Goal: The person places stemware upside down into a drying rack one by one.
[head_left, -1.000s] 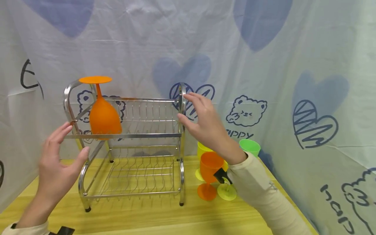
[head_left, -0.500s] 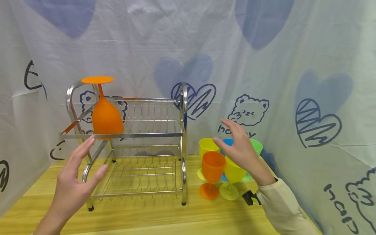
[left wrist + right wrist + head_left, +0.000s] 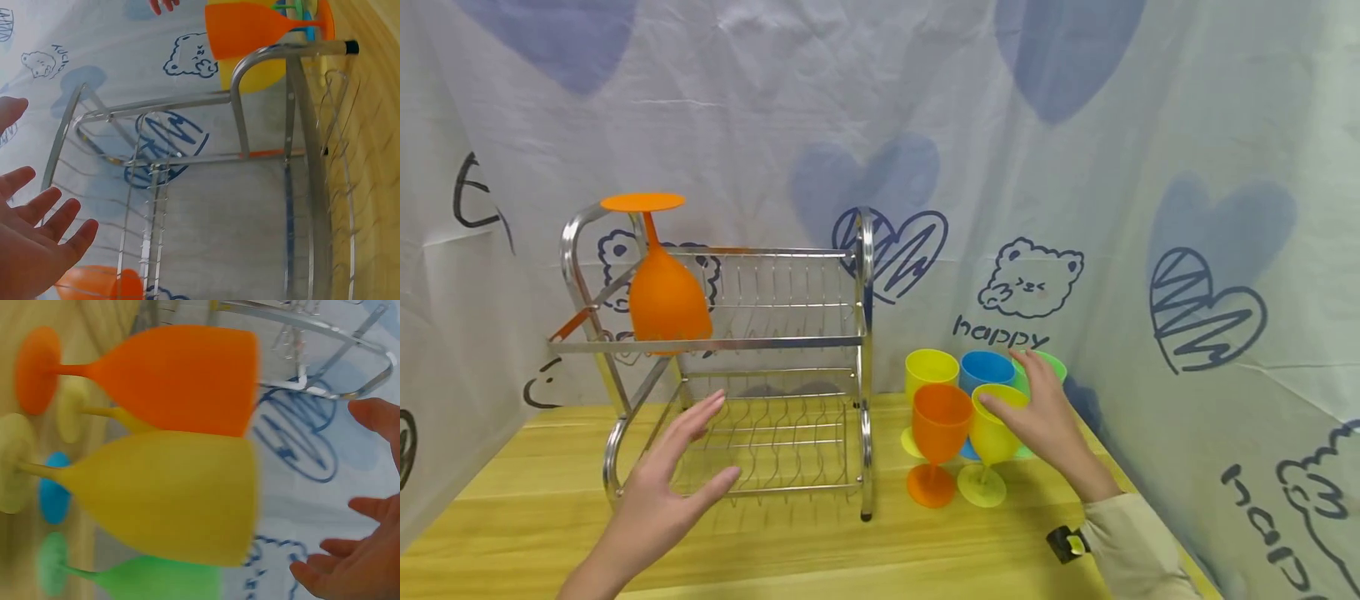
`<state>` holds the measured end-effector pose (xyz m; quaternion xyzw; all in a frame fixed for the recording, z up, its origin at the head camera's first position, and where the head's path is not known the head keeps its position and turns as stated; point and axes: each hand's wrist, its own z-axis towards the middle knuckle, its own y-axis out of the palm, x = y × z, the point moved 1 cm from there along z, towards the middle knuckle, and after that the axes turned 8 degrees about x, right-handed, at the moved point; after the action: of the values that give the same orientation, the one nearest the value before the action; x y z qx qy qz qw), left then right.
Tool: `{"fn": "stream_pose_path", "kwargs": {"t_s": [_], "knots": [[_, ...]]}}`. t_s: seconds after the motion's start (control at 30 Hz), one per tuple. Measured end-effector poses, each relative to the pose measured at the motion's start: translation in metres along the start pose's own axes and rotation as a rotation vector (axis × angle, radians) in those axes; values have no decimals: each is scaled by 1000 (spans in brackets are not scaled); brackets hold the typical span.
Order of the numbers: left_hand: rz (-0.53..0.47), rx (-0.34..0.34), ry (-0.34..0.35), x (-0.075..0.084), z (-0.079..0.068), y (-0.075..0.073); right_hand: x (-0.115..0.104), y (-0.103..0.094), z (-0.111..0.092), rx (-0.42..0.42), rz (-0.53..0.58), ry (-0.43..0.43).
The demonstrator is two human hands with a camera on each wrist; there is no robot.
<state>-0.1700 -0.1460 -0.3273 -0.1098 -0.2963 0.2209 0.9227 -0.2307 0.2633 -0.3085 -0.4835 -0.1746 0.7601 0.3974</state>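
Note:
My right hand (image 3: 1048, 417) is spread beside and over the front yellow goblet (image 3: 996, 429), its thumb overlapping the rim in the head view. In the right wrist view, a gap shows between the fingers (image 3: 340, 550) and that goblet's rim. An orange goblet (image 3: 942, 423) stands upright just left of it. Behind these are another yellow goblet (image 3: 931, 367), a blue goblet (image 3: 987, 367) and a green goblet (image 3: 1051, 367). My left hand (image 3: 658, 492), empty with fingers apart, hovers before the lower tier of the metal dish rack (image 3: 790, 342). One orange goblet (image 3: 668, 296) sits upside down on the upper tier.
The two-tier rack stands on a wooden table (image 3: 820, 558), its lower tier (image 3: 752, 493) holding nothing. A patterned cloth (image 3: 737, 150) hangs close behind and along both sides. A black tag (image 3: 1066, 544) hangs at the right sleeve (image 3: 1138, 546).
My right hand has moved from the rack's upper right post down and right to the goblets. The left hand has moved right and down, away from the rack's left side. The goblets have not moved.

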Motion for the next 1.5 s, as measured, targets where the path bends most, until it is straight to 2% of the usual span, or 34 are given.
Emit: {"fn": "stream_pose_path", "kwargs": {"t_s": [0.13,0.27,0.53,0.7,0.93,1.17,1.33,1.5], "knots": [[1,-41,-39,-2,-7,14,12,12,-5,14,37,88],[8,-75,-42,-2,-12,24,20,21,-10,40,81,165],[-15,-130,-80,-3,-17,30,43,33,-21,3,213,318],[-24,-153,-103,-5,-18,32,56,40,-27,-18,275,379],[-42,-176,-126,-4,-19,36,67,49,-33,-12,367,395],[-27,-162,-84,-4,-19,37,70,53,-36,2,423,396],[-22,-172,-98,-7,-20,38,71,52,-36,-5,430,404],[-10,-195,-106,-12,-19,36,69,45,-38,-34,404,447]]}}
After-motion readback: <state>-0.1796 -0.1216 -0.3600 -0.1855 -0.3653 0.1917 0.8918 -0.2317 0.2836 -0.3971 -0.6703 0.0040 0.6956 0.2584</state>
